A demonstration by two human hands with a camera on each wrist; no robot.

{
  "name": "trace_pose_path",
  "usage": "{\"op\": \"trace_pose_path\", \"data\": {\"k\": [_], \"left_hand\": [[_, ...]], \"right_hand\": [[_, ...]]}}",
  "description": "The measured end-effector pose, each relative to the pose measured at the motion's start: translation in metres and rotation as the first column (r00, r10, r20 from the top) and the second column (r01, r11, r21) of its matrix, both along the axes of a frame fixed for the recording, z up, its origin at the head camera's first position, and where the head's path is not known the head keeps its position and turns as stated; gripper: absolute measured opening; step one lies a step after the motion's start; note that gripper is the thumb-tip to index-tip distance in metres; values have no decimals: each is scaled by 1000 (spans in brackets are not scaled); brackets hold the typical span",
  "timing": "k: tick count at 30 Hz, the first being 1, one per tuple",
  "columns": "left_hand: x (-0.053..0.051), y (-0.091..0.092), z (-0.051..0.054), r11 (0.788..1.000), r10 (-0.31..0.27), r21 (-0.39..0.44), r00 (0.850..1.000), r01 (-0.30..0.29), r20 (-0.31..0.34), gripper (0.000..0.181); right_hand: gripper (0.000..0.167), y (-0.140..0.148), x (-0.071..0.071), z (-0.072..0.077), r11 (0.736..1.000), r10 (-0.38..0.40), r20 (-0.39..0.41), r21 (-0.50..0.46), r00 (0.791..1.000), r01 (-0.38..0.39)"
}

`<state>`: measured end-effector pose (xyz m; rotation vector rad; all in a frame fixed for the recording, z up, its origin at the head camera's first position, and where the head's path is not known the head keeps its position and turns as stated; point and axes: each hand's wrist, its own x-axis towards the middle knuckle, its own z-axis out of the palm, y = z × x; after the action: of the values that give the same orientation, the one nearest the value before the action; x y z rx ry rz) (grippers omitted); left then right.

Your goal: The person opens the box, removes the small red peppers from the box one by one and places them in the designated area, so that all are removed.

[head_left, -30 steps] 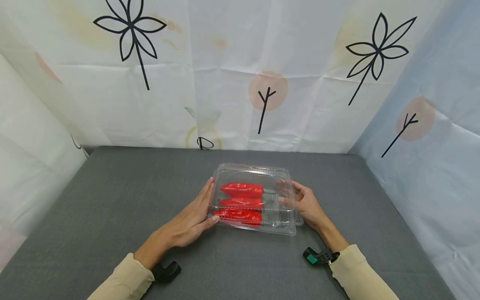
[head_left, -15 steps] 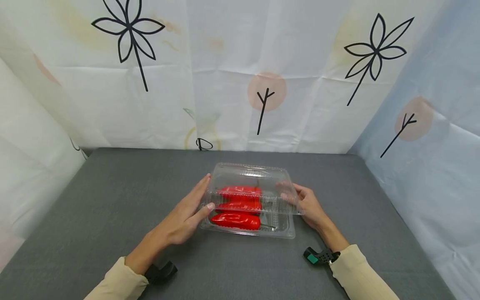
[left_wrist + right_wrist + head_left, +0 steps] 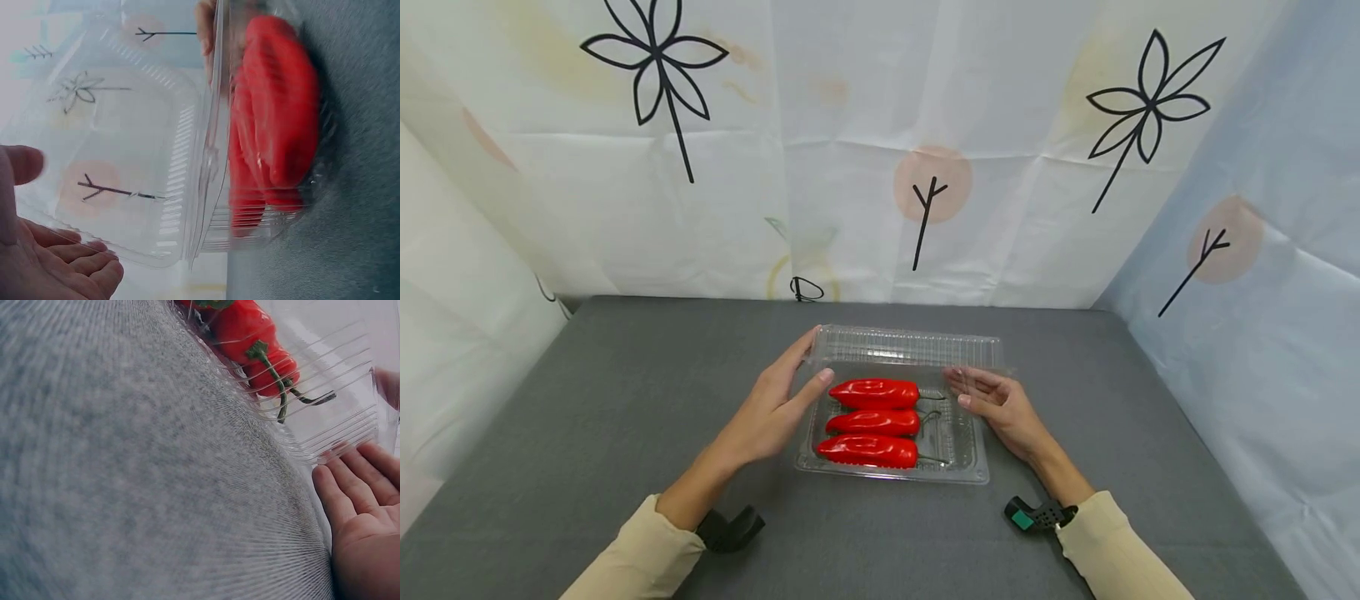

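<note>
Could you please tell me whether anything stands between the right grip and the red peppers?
Yes, a clear ribbed tray wall stands between the right grip and the red peppers, as the right wrist view shows. From above, the raised lid leaves them uncovered.

Clear lid [image 3: 910, 346] now stands swung up at container's [image 3: 958, 446] far side, three red peppers [image 3: 872, 422] uncovered, left hand [image 3: 769, 412] farther forward
</note>
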<state>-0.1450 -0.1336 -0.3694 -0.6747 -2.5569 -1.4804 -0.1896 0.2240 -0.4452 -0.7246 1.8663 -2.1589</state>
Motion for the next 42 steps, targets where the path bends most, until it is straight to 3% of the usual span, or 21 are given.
{"op": "trace_pose_path", "data": {"k": [10,21,32,42], "left_hand": [[-28,4,4,998,-16,61,1000,16,8,68],[-55,0,-6,982,-71,181,995,59,63,68],[-63,-7,-21,968,-129,236,977,87,168,67],[-69,-8,-37,971,-103,233,970,50,221,65]], "right_hand": [[56,1,1,-1,1000,-1,0,-7,1000,1],[54,2,0,-4,1000,18,-9,-10,1000,-18],[53,4,1,-4,998,56,-20,10,998,-56],[50,4,-1,-6,997,74,-25,17,997,-73]]}}
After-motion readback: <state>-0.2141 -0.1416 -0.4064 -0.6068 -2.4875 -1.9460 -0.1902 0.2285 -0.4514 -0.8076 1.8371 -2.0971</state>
